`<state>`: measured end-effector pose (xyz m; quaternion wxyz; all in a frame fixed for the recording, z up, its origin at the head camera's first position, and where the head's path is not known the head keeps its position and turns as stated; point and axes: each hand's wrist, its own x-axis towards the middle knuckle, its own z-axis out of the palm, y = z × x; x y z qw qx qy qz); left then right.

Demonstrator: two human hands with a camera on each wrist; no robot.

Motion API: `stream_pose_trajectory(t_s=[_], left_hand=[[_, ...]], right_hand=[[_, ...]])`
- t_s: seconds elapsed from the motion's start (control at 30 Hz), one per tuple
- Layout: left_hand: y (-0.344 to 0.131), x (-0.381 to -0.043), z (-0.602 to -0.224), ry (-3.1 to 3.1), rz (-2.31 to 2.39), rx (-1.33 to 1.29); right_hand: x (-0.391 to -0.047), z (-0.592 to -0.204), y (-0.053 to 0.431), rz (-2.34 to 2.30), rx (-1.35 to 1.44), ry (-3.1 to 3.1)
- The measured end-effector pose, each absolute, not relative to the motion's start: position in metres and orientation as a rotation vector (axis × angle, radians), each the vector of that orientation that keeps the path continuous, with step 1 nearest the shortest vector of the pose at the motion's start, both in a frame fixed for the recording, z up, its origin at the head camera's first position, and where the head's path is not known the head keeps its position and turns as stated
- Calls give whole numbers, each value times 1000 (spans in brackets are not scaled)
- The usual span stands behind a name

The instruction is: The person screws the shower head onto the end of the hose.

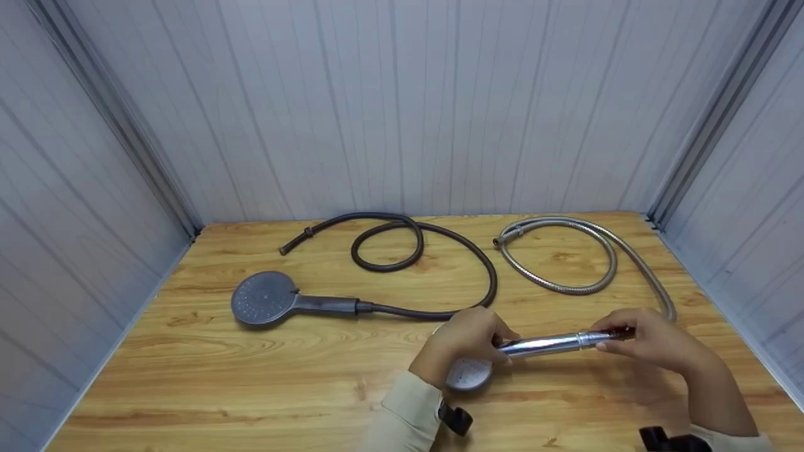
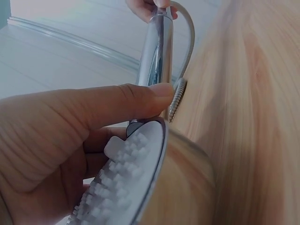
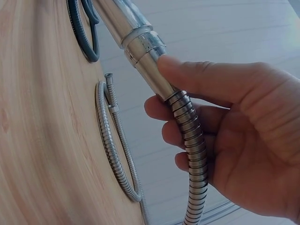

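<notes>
My left hand (image 1: pixel 468 339) grips a chrome shower head (image 2: pixel 140 164) where its handle joins the round face, thumb across the neck. White nozzles cover that face, and part of it is hidden behind the hand in the head view. From there the shiny handle (image 1: pixel 543 345) runs right to my right hand (image 1: pixel 656 342). Between thumb and fingers, the right hand pinches the metal connector (image 3: pixel 152 75) at the handle's end. A ribbed silver hose (image 3: pixel 191 140) leaves the connector and passes across the right fingers.
The silver hose's far part (image 1: pixel 581 290) loops on the wooden table (image 1: pixel 282 402), its free end (image 1: pixel 499 242) toward the back. At left lies a dark grey shower head (image 1: pixel 264 298) joined to a dark hose (image 1: pixel 490 270). Pale panel walls (image 1: pixel 427 107) enclose the table's back and sides.
</notes>
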<state>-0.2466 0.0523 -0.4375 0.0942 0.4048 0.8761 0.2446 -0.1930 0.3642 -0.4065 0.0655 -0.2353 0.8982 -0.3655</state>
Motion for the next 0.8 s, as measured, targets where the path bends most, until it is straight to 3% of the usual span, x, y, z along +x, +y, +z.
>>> stream_pose_trajectory(t_s=[0.8], left_hand=[[53, -245, -437, 2631, 683, 1216]], right_hand=[[-193, -409, 363, -1160, -747, 2597]])
